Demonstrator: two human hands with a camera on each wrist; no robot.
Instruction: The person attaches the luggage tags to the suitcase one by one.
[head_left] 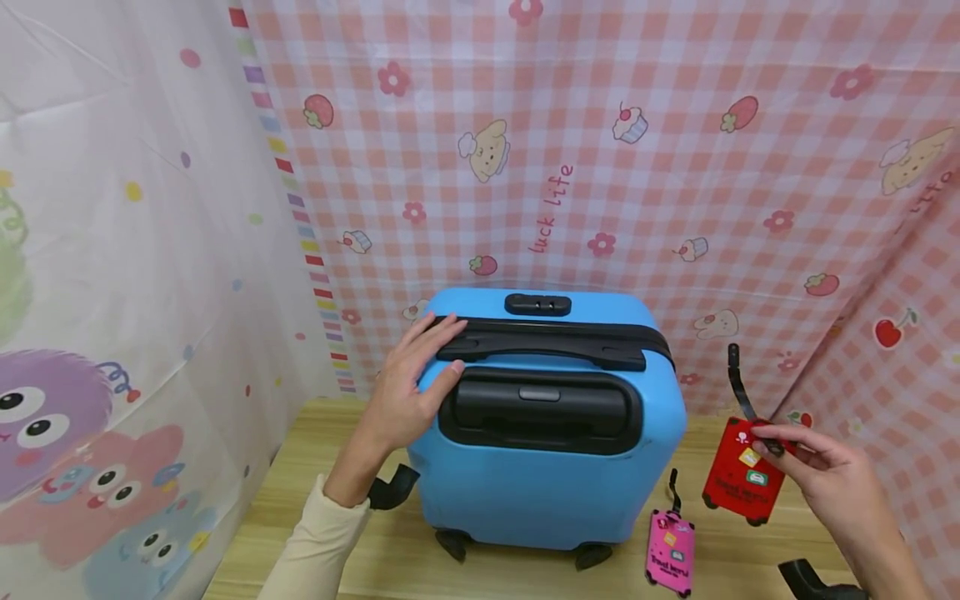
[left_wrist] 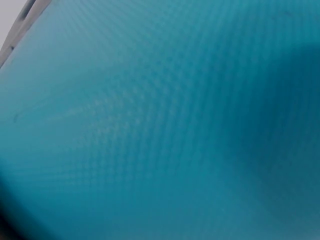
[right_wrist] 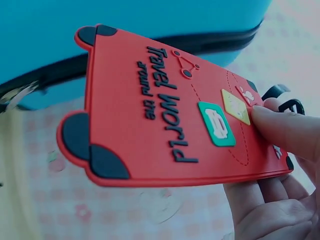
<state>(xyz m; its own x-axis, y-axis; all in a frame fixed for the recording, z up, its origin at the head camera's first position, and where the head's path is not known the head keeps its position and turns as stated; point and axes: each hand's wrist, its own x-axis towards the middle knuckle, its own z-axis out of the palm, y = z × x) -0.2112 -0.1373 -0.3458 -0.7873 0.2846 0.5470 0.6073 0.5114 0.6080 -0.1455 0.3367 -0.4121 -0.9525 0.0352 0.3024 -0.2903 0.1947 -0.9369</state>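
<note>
A blue hard-shell suitcase (head_left: pixel 525 500) stands upright, with a black carry handle (head_left: pixel 540 348) across its top. My left hand (head_left: pixel 416 387) rests on the suitcase's upper left corner, fingers extended over the edge near one end of the handle. In the left wrist view the blue shell (left_wrist: pixel 150 125) fills nearly everything. To the right of the suitcase, my right hand (head_left: pixel 832 467) pinches a red luggage tag (head_left: pixel 742 483) by its strap end, between thumb and fingers. The tag's black strap (head_left: pixel 738 387) points upward. Raised "Travel World" lettering shows on the red tag (right_wrist: pixel 150 110) in the right wrist view.
A pink luggage tag (head_left: pixel 670 554) with a black strap lies on the wood-grain surface (head_left: pixel 330 467), right of the suitcase. Behind stands a pink checked curtain (head_left: pixel 600 192); a white cartoon-print curtain (head_left: pixel 150 275) hangs at left. A combination lock (head_left: pixel 537 304) sits on the suitcase top.
</note>
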